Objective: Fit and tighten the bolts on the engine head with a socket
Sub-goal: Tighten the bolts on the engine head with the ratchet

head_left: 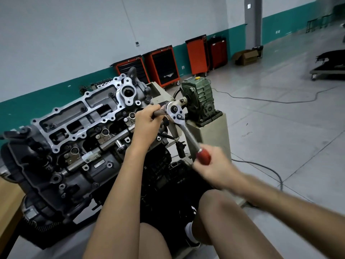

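At the right end of the head [74, 118], the left grip [147, 118] clenches the extension [158, 111] beside the ratchet [174, 111]; the right grip [218, 167], blurred, wraps the red handle [203, 156]. Socket and bolt are hidden. Hold the extension square; pull steadily.

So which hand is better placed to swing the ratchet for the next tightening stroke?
The right hand: it holds the red handle at the far end of the ratchet, where leverage is greatest. The left hand grips the extension bar beside the ratchet's head, likely steadying it at the engine head.
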